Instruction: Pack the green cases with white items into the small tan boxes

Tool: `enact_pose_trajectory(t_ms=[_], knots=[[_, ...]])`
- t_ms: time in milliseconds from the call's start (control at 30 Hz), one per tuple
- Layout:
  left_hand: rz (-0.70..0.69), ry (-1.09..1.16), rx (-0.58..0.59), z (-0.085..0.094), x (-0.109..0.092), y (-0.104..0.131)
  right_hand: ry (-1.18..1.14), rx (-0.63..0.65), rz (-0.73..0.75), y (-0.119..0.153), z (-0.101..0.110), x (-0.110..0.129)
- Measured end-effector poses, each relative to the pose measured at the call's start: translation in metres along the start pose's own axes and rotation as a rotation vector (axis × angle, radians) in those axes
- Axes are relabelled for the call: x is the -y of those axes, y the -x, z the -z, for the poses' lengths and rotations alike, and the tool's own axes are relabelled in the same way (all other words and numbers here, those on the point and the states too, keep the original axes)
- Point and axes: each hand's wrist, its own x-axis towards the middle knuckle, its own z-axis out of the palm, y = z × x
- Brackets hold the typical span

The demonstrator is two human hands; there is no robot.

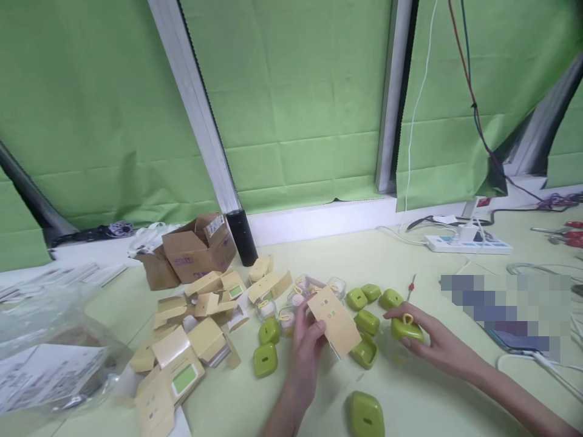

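Observation:
My left hand (306,349) is closed around a small tan cardboard box (334,318), with a printed panel tilted up toward me. To the right, my right hand (426,340) grips a rounded green case (407,329) with a yellow loop on top. Between the hands sit several more green cases, among them an open hollow one (364,352). Another green case (367,416) lies near the front edge, and a pair, including one green case (265,359), rests left of my left hand. Behind the held box are small clear containers (266,309) with pale contents, partly hidden.
A heap of opened tan boxes (207,340) spreads to the left, beside a clear plastic bag (54,364). Behind stand a brown carton (195,249) and a black cylinder (243,238). A red-collared screwdriver (412,286), power strip (469,244) and cables lie to the right.

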Motion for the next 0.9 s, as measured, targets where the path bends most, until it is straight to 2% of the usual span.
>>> enact_pose_trajectory(t_ms=[67, 267, 400, 567, 733, 900], knots=[[-0.004, 0.018, -0.007, 0.000, -0.001, 0.001, 0.023, 0.013, 0.003, 0.001, 0.000, 0.001], [0.023, 0.063, 0.045, -0.002, -0.005, 0.002, 0.190, -0.001, 0.161, 0.003, -0.005, 0.001], [0.006, 0.072, 0.027, -0.003, -0.007, 0.004, 0.233, -0.058, 0.107, 0.006, -0.006, 0.003], [0.003, 0.046, 0.086, 0.000, -0.007, 0.003, 0.267, -0.122, 0.109, 0.008, -0.005, 0.001], [0.007, 0.050, 0.086, 0.002, -0.007, 0.003, 0.277, -0.038, 0.158, 0.008, -0.012, -0.004], [0.023, 0.106, 0.098, 0.001, -0.007, 0.003, 0.257, 0.069, 0.062, 0.014, -0.012, 0.009]])
